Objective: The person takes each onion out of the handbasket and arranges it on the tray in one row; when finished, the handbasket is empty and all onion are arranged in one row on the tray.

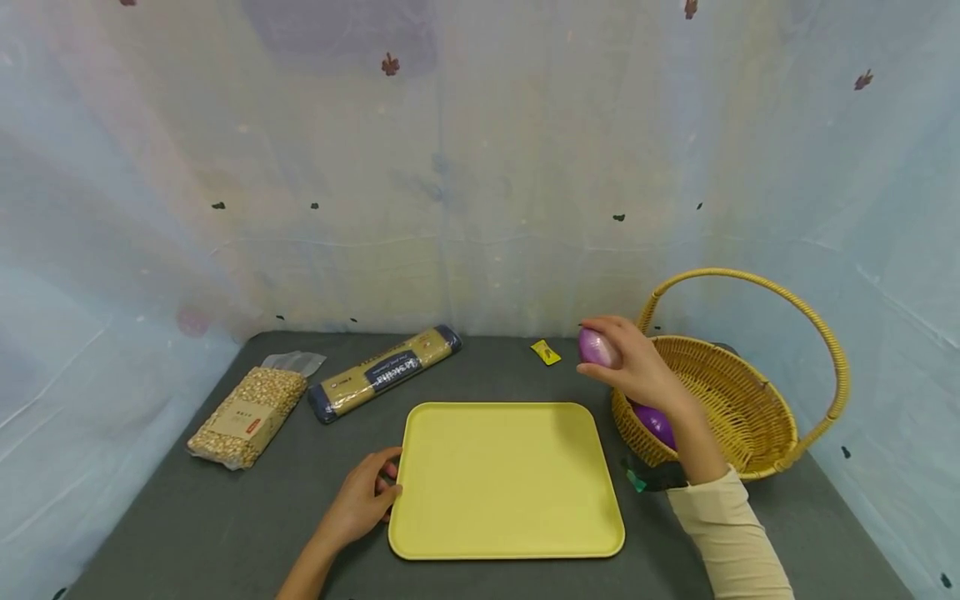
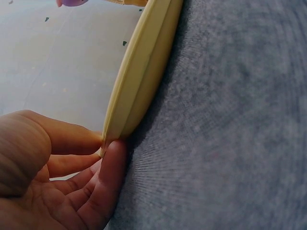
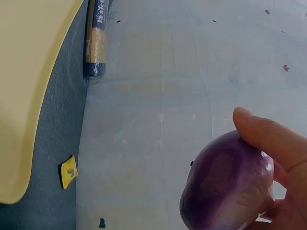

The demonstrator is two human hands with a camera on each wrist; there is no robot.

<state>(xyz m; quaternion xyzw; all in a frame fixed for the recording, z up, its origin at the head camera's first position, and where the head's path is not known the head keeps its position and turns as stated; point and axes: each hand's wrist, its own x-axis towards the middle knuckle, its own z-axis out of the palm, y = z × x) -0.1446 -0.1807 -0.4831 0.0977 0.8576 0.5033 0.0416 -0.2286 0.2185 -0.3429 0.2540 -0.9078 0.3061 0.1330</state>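
My right hand [image 1: 637, 362] grips a glossy, round purple onion-like vegetable [image 1: 597, 348], raised in front of the basket's left side. In the right wrist view this vegetable [image 3: 228, 187] is dark purple with a paler patch, thumb on top and fingers partly hidden behind it. A second purple one [image 1: 656, 423] lies inside the wicker basket [image 1: 750, 400], partly covered by my forearm. At the left edge of the yellow tray [image 1: 506, 483], my left hand [image 1: 360, 500] pinches the rim. The left wrist view shows thumb and fingers [image 2: 112, 165] around the tray's rim [image 2: 139, 72].
A golden-and-blue pasta packet [image 1: 386, 372] lies behind the tray, with a clear bag of pale kernels [image 1: 251, 412] to its left. A small yellow packet [image 1: 545, 352] sits at the back. Something dark with a green bit [image 1: 636, 480] lies before the basket, whose tall handle [image 1: 817, 325] arches up.
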